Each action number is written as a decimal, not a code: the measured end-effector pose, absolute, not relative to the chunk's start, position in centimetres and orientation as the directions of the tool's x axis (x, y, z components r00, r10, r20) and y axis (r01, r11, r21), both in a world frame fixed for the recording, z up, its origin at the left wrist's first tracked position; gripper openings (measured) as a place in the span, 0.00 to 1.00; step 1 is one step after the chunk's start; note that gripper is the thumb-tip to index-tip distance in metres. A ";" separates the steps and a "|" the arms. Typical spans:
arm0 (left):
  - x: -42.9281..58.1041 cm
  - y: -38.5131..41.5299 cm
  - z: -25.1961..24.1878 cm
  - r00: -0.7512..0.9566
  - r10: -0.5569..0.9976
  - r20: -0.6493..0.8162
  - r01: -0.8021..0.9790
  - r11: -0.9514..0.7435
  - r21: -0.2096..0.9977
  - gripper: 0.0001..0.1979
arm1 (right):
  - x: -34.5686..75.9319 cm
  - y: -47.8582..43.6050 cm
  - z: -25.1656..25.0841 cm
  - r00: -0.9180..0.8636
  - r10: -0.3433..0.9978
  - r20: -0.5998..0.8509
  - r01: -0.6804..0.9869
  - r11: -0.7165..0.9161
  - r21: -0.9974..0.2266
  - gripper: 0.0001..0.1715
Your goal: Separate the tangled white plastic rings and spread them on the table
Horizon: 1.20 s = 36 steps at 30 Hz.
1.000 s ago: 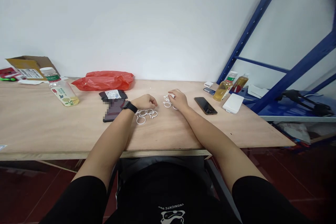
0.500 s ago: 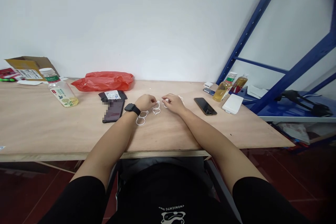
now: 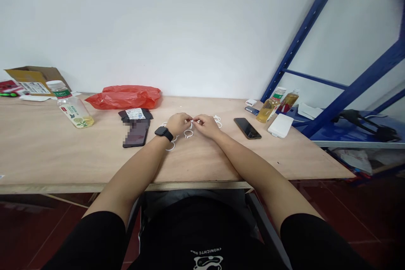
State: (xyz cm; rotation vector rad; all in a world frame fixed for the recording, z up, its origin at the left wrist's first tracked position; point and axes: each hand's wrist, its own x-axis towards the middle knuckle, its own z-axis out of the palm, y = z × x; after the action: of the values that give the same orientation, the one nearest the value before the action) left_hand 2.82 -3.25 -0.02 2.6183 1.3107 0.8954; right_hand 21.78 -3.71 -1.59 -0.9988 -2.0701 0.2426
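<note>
White curtain rings with small tabs lie about both hands on the wooden table. My left hand (image 3: 178,124), a black watch on its wrist, pinches one white curtain ring (image 3: 191,125) that shows partly between the hands. The fingertips of my right hand (image 3: 205,125) are closed at the top of the same ring, meeting the left fingertips. Just below them a loose ring (image 3: 188,134) lies flat. Another ring (image 3: 171,147) is partly covered by my left wrist, and more rings (image 3: 218,120) lie beyond my right hand.
Left on the table are a dark phone (image 3: 136,134), a black packet (image 3: 136,114), a red plastic bag (image 3: 125,97), a bottle (image 3: 74,109) and a cardboard box (image 3: 38,80). To the right are another phone (image 3: 247,128), a white case (image 3: 280,125) and a drink bottle (image 3: 268,107).
My hands have come together, the right moving slightly left and the left slightly right, so their fingertips now meet at the ring. Rings beyond my right hand show more.
</note>
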 end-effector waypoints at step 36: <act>2.6 -2.9 -0.8 0.610 0.766 0.202 0.685 -0.638 0.353 0.14 | 25.8 -1.1 -2.1 -0.205 0.725 0.658 0.749 0.549 -0.371 0.12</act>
State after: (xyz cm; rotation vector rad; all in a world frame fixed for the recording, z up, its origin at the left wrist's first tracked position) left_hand 2.56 -2.93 -0.77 2.5966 1.1917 0.4945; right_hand 25.76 -1.07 -2.09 -1.1927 -1.9493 -0.0369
